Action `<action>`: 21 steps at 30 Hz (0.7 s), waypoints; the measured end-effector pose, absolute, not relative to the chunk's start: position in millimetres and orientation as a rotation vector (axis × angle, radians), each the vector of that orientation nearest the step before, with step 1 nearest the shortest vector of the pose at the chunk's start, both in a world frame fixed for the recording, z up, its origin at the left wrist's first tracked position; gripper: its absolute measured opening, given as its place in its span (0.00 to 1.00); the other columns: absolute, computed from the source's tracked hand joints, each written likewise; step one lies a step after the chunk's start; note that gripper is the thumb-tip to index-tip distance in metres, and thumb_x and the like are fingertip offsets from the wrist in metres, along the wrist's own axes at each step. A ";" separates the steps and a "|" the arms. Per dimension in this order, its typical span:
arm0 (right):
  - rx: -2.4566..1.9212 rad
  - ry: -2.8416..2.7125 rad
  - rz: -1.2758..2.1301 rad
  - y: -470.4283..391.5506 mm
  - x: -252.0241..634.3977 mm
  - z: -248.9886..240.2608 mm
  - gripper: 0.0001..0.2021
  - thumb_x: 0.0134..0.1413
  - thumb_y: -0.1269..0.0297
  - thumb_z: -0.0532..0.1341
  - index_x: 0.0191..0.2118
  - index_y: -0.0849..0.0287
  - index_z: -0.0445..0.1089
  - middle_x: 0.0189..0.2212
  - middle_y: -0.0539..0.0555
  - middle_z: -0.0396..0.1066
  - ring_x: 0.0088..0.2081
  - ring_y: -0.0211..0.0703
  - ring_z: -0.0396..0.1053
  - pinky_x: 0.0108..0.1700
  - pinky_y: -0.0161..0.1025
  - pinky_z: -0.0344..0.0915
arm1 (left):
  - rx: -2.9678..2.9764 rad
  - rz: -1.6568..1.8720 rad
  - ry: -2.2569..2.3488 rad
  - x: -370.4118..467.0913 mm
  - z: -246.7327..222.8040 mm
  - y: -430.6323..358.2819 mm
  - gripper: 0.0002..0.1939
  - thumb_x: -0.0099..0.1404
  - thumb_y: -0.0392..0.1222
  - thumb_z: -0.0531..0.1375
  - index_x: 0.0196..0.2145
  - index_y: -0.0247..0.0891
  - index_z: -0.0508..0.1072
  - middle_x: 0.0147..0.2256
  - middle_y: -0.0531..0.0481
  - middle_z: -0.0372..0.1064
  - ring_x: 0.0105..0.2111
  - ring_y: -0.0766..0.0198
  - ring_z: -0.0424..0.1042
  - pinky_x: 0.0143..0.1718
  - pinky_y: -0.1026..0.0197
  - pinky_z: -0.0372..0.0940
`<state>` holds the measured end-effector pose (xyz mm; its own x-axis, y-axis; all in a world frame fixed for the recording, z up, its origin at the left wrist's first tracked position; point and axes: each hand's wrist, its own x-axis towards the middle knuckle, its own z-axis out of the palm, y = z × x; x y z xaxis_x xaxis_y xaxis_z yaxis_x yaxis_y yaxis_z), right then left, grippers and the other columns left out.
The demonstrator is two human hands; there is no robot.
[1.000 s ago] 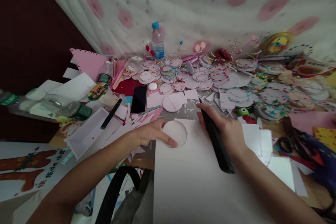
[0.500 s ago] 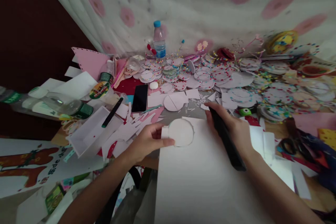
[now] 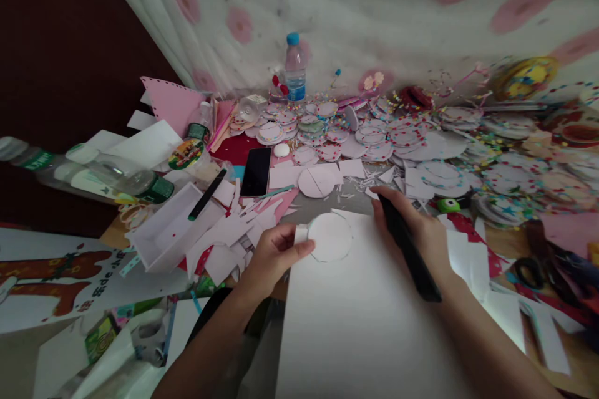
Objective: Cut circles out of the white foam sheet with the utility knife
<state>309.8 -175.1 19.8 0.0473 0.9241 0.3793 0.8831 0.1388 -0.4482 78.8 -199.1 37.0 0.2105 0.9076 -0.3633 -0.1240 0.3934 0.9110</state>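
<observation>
My left hand (image 3: pixel 283 252) is closed at the upper left edge of a large white sheet of paper (image 3: pixel 337 318). Its thumb presses on the rim of a white paper disc (image 3: pixel 331 237), which shows a thin teal line around it. Whether the disc is separate from the sheet I cannot tell. Wrapped in my right hand (image 3: pixel 414 224) is a long black tool (image 3: pixel 409 249) with a flat, angled rear end, perhaps a utility knife. Its working tip is hidden by the fingers, close to the sheet's upper right edge.
Stacks of beaded white paper discs (image 3: pixel 372 134) line the back. A phone (image 3: pixel 256 171) and a disc with a line across it (image 3: pixel 317 181) lie ahead. Left are a white box (image 3: pixel 163 224), a black pen (image 3: pixel 207 194) and bottles (image 3: pixel 133 171). Scissors (image 3: pixel 531 273) lie right.
The view has shifted slightly, so most things appear further right. My left hand keeps its hold at the disc, and my right hand still grips the black tool.
</observation>
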 end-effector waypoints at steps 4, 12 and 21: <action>-1.727 -1.863 0.076 -174.7 311.6 17.9 0.16 0.63 0.56 0.55 0.50 0.54 0.72 0.16 0.46 0.63 0.15 0.39 0.64 0.22 0.34 0.55 | 0.969 0.941 1.232 81.3 38.0 -193.3 0.15 0.56 0.50 0.67 0.27 0.35 0.71 0.24 0.56 0.63 0.26 0.70 0.60 0.28 0.67 0.55; -1.712 -1.861 0.103 -176.7 312.1 18.7 0.17 0.63 0.55 0.54 0.50 0.56 0.71 0.18 0.47 0.64 0.14 0.36 0.62 0.19 0.32 0.55 | 0.737 0.899 1.140 76.9 30.9 -191.8 0.17 0.53 0.51 0.69 0.31 0.36 0.73 0.24 0.55 0.65 0.24 0.70 0.62 0.27 0.66 0.55; -1.662 -1.859 0.124 -176.5 309.4 17.0 0.16 0.63 0.56 0.54 0.50 0.57 0.71 0.19 0.46 0.64 0.15 0.36 0.62 0.20 0.33 0.58 | 0.579 0.799 1.087 69.9 33.0 -187.7 0.19 0.47 0.51 0.72 0.30 0.34 0.74 0.25 0.54 0.66 0.23 0.70 0.64 0.25 0.66 0.55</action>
<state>309.4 -176.5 17.0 -0.0022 0.9217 0.3879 0.8619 0.1984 -0.4666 69.9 -187.7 33.0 0.2421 0.8036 -0.5437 -0.2798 0.5944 0.7539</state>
